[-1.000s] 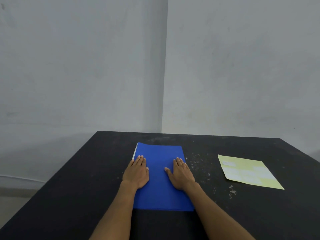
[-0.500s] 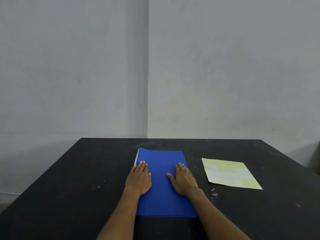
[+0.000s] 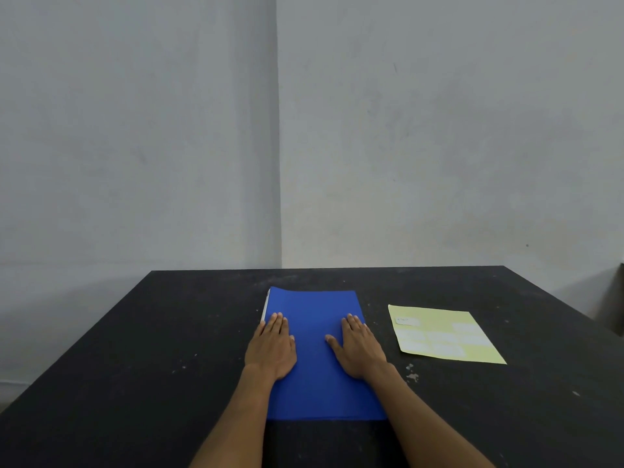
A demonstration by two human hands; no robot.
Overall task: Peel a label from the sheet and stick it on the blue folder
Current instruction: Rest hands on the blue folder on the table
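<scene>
A blue folder (image 3: 317,352) lies flat and closed in the middle of the black table (image 3: 135,366). My left hand (image 3: 271,347) rests palm down on the folder's left edge, fingers together and flat. On the folder's right side my right hand (image 3: 359,351) lies flat the same way, thumb spread. Neither hand holds anything. To the right of the folder lies a pale yellow label sheet (image 3: 442,334) with several whitish labels on it, untouched.
Grey walls meet in a corner behind the table's far edge. White specks and a small scuffed patch (image 3: 412,373) mark the tabletop between folder and sheet. A dark object's edge (image 3: 620,298) shows at the far right.
The view has swung to the right and tilted up a little, so folder and sheet sit more centred. Both hands stay flat on the folder in the same places.
</scene>
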